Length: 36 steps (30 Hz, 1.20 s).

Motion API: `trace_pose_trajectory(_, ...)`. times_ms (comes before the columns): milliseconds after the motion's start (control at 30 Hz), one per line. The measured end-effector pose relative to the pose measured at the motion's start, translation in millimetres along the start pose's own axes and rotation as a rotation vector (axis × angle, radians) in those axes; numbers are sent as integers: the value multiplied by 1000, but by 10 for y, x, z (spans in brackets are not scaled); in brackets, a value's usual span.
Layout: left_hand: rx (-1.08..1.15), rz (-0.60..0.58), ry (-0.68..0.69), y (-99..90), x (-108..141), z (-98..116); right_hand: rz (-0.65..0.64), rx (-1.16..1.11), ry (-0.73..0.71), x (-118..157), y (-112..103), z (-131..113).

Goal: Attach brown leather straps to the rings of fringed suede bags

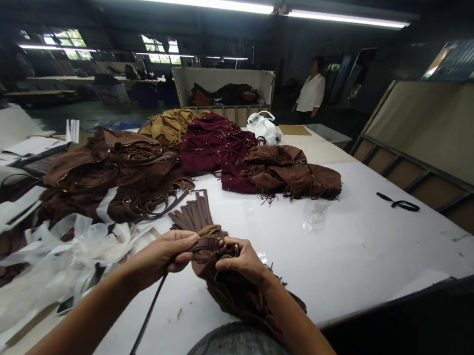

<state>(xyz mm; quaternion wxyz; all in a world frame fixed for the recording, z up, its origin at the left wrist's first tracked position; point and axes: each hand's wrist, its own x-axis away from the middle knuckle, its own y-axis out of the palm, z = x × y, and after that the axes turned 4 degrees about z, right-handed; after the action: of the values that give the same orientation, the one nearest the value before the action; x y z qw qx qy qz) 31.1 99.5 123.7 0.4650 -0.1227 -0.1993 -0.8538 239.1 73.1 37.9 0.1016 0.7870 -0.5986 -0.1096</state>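
My left hand pinches a dark brown strap, whose loose end hangs down over the white table. Close beside it, my right hand is closed on the gold-coloured metal hardware at the edge of a brown bag. The bag lies at the table's near edge, against my body, partly hidden under my right forearm. Just beyond my hands a bunch of flat brown strips fans out on the table.
Brown fringed bags are heaped at left, with maroon, tan and brown ones behind. White scraps lie at near left, a black strap at right. A person stands beyond the table.
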Motion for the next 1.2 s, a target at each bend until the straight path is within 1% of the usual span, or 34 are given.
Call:
trace_pose_trajectory(100,100,0,-22,37,-37,-47,16,-24,15,23,-25,40)
trace_pose_trajectory(167,161,20,-30,50,-53,-83,60,8,-19,42,-11,69)
trace_pose_trajectory(233,211,54,-15,62,-60,-122,174,105,-76,67,44,89)
trace_pose_trajectory(367,312,160,20,130,-42,-209,457,416,-187,122,250,100)
trace_pose_trajectory(467,357,219,21,233,-5,-273,585,600,-256,124,400,119)
trace_pose_trajectory(567,358,256,47,339,36,-325,656,675,-273,82,472,168)
trace_pose_trajectory(667,335,276,75,385,63,-362,622,699,-292,43,460,208)
trace_pose_trajectory(767,283,271,68,347,76,-377,537,709,-308,37,410,208)
trace_pose_trajectory(933,200,227,23,169,86,-353,409,641,-355,61,342,202)
trace_pose_trajectory(1033,181,185,-25,39,87,-335,379,619,-374,89,333,227)
trace_pose_trajectory(1100,166,174,-55,-41,91,-343,368,642,-360,120,347,245)
trace_pose_trajectory(1200,124,198,-107,-121,112,-414,329,687,-297,178,396,280)
